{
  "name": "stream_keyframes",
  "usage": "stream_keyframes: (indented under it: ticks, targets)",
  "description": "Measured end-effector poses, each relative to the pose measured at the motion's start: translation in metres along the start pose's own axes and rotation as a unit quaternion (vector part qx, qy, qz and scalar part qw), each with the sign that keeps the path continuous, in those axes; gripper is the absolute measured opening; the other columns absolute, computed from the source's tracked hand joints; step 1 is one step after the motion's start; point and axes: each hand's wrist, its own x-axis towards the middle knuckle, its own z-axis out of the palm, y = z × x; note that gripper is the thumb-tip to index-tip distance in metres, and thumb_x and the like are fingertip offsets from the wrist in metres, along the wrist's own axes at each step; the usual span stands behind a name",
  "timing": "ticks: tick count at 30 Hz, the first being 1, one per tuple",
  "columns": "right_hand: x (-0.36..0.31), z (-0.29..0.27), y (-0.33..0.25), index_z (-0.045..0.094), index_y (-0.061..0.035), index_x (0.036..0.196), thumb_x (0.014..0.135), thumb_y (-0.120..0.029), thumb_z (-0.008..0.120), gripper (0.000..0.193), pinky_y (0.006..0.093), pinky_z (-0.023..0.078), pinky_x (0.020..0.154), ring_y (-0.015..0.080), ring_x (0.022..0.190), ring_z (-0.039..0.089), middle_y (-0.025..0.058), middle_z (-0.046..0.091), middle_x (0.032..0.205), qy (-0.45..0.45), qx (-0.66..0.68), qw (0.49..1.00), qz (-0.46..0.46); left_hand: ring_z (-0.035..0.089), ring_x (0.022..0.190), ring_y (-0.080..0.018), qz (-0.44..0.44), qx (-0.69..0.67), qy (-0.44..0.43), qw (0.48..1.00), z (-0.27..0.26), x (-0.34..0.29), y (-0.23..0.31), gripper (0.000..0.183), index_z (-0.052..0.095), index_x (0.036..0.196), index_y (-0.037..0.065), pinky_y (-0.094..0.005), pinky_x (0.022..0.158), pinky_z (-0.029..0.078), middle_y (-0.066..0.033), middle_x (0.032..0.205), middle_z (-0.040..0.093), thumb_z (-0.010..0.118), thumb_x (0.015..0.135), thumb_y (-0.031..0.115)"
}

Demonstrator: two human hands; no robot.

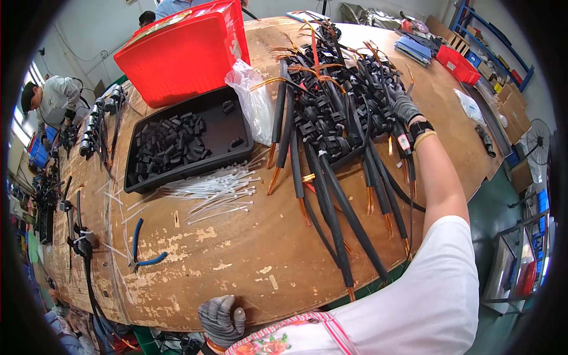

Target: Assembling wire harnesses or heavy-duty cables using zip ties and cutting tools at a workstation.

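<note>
My right hand (404, 107), in a grey glove, reaches to the right side of a heap of black cable assemblies (331, 118). Its fingers are bent around a black cable there, and the fingertips are partly hidden among the parts. Black sleeved cables with bare copper ends (334, 219) hang from the heap toward the near table edge. My left hand (222, 320), also gloved in grey, rests at that edge with curled fingers and nothing visible in them. Blue-handled pliers (139, 251) lie on the table to its upper left.
A black tray (189, 177) holds many short black tubes. White cable ties (219, 189) are strewn before it. Behind stand a tilted red bin (183, 59) and a clear plastic bag (251, 103). A co-worker (56, 97) bends at far left. A red crate (457, 65) sits back right.
</note>
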Motion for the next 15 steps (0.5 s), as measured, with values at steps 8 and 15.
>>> stream_keyframes:
  ticks: [8,15]
  targets:
    - [-0.003,-0.005,-0.013,0.057,-0.0047,0.115,0.088,-0.027,0.059,0.035,0.0332,0.051,0.068,0.0202,0.079,0.062,0.0117,0.066,0.095,-0.061,-0.137,0.974,-0.169,0.056,0.080,-0.0286,-0.001,-0.001,0.000,1.000,0.000,0.001,-0.001,0.026,0.057,0.102,0.007,-0.0422,0.073,0.041,-0.0090,0.090,0.056,0.056,0.086,0.028]
    - [-0.046,0.004,-0.072,0.063,-0.0105,0.107,0.089,-0.036,0.059,0.031,0.0263,0.048,0.054,0.0135,0.068,0.060,0.0015,0.066,0.087,-0.039,0.533,0.841,0.088,0.055,0.079,-0.0272,-0.012,0.028,-0.013,0.999,-0.004,0.004,0.005,0.025,0.057,0.102,0.009,-0.0415,0.072,0.040,-0.0069,0.088,0.056,0.058,0.084,0.026]
